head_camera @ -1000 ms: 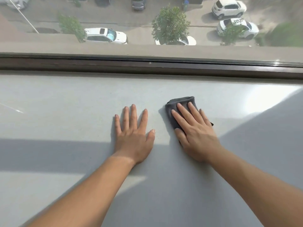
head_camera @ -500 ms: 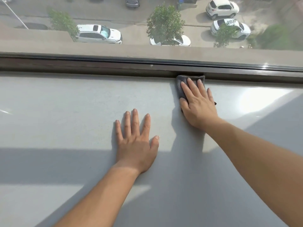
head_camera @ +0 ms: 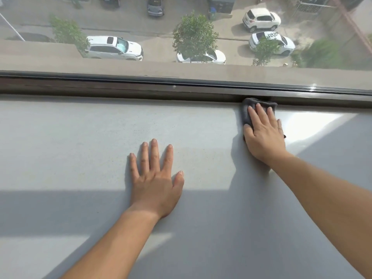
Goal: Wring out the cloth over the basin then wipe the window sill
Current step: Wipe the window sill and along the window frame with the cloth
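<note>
Head view: right hand (head_camera: pixel 263 135) presses straight-fingered on the cloth (head_camera: pixel 246 109) at the far edge of the window sill (head_camera: pixel 80 148), touching the frame (head_camera: pixel 141 87); left hand (head_camera: pixel 155 178) lies spread, empty. Soft, light cloth; judged best pinned under a flat palm.

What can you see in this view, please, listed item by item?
window sill: one, pale grey, across the foreground.
window frame: one, dark brown, along the sill's far edge.
cloth: one, dark grey, on the sill against the frame.
cars: at least five, four white, one grey, on the street below.
trees: three, green, beside the cars.
left hand: one, flat on the sill.
right hand: one, fingers straight, pressing the cloth.
</note>
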The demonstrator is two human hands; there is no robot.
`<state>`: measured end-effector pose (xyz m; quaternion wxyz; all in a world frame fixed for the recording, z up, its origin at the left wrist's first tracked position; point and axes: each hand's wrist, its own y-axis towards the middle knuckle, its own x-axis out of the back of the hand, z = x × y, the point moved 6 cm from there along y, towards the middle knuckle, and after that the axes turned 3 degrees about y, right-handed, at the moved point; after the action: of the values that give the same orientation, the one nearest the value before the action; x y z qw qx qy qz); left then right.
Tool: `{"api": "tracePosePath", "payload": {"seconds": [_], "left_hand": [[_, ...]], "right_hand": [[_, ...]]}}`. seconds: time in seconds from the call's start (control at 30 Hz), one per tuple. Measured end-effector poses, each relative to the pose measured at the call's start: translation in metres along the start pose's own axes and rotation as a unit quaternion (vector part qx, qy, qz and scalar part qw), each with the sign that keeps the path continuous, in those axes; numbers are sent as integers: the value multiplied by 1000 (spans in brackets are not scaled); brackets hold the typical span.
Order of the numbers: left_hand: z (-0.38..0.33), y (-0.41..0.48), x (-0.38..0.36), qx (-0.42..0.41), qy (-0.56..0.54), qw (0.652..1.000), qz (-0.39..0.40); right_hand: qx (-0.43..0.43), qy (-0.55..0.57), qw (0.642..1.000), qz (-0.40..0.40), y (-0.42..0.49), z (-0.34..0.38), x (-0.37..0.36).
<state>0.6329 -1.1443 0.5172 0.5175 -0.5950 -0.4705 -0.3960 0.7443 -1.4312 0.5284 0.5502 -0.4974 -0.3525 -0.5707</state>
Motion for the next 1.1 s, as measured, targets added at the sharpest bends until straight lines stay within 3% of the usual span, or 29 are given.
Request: {"api": "tracePosePath", "payload": {"seconds": [0.1,0.23,0.3,0.4,0.5,0.57,0.67,0.73,0.8,0.97,1.03,1.1], "left_hand": [[0,1,-1,0,12,1000,5],[1,1,0,20,-2,999,29],[-13,-2,6,19,3,1000,5],[-57,-16,12,1,-33,999,-32],[-98,-29,-2,-7,-81,997,-1],[-111,-33,-17,2,-66,998,20],[-118,-33,-26,22,-35,999,-3],[-120,-32,-30,23,-14,1000,0],[-122,-33,-31,22,-4,1000,18],[-126,-32,-29,24,-5,999,39],[-127,-32,-29,28,-3,999,39],[-127,-31,-28,32,-4,999,29]], "right_hand": [[-23,11,1000,-13,-6,16,-6],[146,-15,989,27,-57,50,-25],[178,-24,983,46,-52,29,-18],[70,-10,997,16,-15,-33,4],[-29,2,1000,-9,2,-60,12],[4,3,1000,-5,-12,-40,3],[179,-11,984,6,-60,-6,-14],[241,-14,970,17,-72,-17,-14],[219,-20,975,7,-57,-48,-3],[38,0,999,-1,-21,-96,17],[73,-4,997,-4,-49,-69,8],[181,-17,983,11,-98,-41,-7]]}}
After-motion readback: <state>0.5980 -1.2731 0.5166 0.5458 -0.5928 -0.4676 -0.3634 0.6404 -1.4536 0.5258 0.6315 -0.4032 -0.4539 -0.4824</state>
